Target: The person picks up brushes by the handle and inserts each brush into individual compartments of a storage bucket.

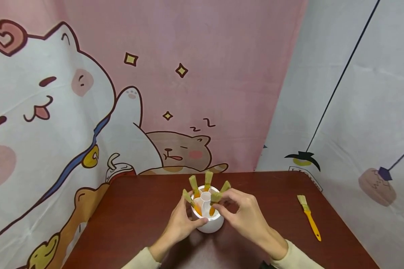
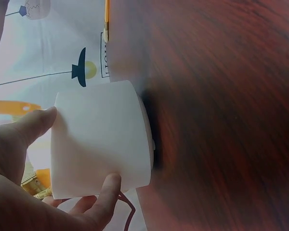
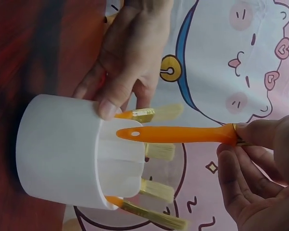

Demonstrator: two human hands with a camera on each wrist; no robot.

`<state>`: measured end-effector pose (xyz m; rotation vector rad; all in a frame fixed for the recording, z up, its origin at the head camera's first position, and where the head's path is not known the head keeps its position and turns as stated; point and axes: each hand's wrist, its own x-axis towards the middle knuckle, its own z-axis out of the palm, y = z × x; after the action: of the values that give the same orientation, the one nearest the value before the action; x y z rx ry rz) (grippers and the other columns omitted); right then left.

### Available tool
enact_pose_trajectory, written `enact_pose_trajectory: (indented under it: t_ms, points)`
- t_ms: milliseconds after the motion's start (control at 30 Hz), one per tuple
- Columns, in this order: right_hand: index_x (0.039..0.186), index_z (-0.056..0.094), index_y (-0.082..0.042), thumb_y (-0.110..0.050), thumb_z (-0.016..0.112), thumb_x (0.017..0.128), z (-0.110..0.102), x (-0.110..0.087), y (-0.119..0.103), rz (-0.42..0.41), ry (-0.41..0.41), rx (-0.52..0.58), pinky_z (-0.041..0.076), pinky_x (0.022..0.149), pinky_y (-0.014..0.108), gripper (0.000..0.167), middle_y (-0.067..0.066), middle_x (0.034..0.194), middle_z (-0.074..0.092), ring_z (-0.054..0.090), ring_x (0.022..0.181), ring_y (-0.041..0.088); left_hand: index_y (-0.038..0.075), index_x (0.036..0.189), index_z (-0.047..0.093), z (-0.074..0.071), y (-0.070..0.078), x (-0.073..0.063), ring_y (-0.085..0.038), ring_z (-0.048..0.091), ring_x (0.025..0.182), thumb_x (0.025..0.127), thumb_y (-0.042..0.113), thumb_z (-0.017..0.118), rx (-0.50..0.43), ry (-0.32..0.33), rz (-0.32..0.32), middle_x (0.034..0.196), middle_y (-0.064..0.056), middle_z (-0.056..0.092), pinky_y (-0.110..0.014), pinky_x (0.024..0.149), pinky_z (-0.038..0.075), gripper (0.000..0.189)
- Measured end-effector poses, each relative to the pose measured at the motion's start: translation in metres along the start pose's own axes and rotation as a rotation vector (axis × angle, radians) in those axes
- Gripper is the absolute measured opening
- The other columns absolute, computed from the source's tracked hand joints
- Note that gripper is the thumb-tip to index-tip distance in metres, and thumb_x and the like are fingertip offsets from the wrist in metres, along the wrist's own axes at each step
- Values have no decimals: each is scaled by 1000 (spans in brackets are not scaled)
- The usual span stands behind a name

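A white round holder (image 1: 211,226) with inner compartments stands on the table. My left hand (image 1: 180,224) grips its side, thumb at the rim in the right wrist view. My right hand (image 1: 245,213) pinches a paintbrush (image 3: 178,134) near its metal band, bristle end in the fingers. Its orange handle points down at the holder's opening, the holed tip level with the rim. Several other paintbrushes stand in the compartments with bristles up, such as one leaning outward (image 3: 149,214). The held brush's bristles are partly hidden by my fingers.
Another paintbrush (image 1: 308,215) with a yellow-orange handle lies on the right side of the dark red-brown table (image 1: 138,224). Behind the table hangs a cloth (image 1: 222,74) printed with cartoon animals.
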<state>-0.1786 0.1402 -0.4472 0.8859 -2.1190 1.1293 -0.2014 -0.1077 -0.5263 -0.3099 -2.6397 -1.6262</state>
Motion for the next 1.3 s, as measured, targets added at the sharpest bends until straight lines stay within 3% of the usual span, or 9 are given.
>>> enact_pose_trajectory:
  t_ms: [167, 367, 667, 1100, 1300]
  points:
    - [107, 84, -20, -2, 100, 90, 8, -2, 4, -7, -15, -8, 68, 76, 24, 30, -10, 101, 84, 79, 89, 3, 10, 175, 43, 0, 0, 0, -40, 79, 132, 84, 21, 107, -7, -3, -1, 162, -26, 66, -44, 96, 72, 111]
    - [108, 85, -19, 0, 99, 89, 17, -5, 12, -40, -42, -46, 62, 77, 15, 30, -9, 101, 83, 76, 87, 2, 10, 174, 43, -1, 0, 1, -39, 79, 131, 85, 21, 107, -7, -4, -8, 160, -26, 68, -44, 98, 72, 111]
    - [106, 84, -14, 7, 97, 87, 29, -11, 25, -58, -80, -63, 69, 75, 29, 32, -2, 107, 85, 80, 88, 8, 8, 175, 42, -2, -1, 2, -44, 79, 133, 85, 21, 106, -21, -7, 8, 163, -28, 64, -42, 97, 72, 111]
    - [99, 83, -13, 6, 97, 87, 40, -22, 35, -52, -124, -90, 65, 66, 28, 26, -2, 101, 83, 78, 84, 12, 10, 176, 40, -3, -3, 1, -42, 79, 132, 86, 20, 106, -38, -29, 8, 160, -27, 66, -43, 97, 72, 111]
    - [101, 84, -11, 7, 96, 87, 45, -26, 37, -68, -147, -100, 68, 74, 25, 26, -1, 102, 84, 81, 86, 13, 11, 176, 41, -3, -2, 1, -42, 78, 133, 85, 21, 106, -17, -32, 14, 161, -25, 66, -42, 95, 72, 112]
